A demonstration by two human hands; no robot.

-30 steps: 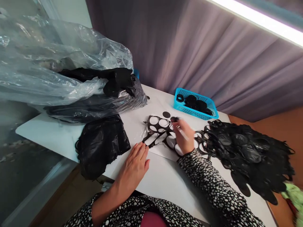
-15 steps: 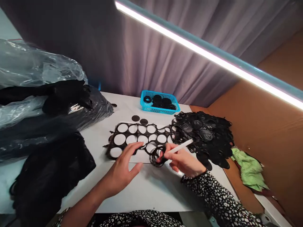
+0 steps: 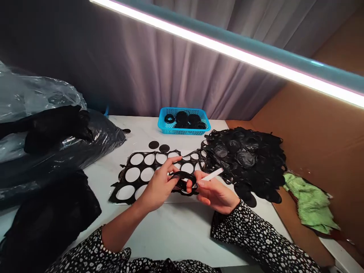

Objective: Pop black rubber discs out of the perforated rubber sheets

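A bundle of thin black rings (image 3: pixel 182 176) is held between both hands, above a black sheet with rows of round holes (image 3: pixel 136 182). My left hand (image 3: pixel 162 184) pinches the bundle's left side between thumb and fingers. My right hand (image 3: pixel 214 191) grips a white pen-like tool (image 3: pixel 212 175), its tip hidden near the rings, and its fingers also touch the bundle's right side. Under the sheet lies a white board. Two black discs (image 3: pixel 154 145) rest just behind the sheet.
A blue basket (image 3: pixel 184 131) with black rings and discs stands at the back. To the right is a heap of black pieces (image 3: pixel 247 163), beside a green cloth (image 3: pixel 309 201). Plastic bags (image 3: pixel 99 140) and black material (image 3: pixel 54 216) fill the left.
My left hand has moved right and closed on the ring bundle, which is now raised and stretched between both hands. The view has shifted slightly.
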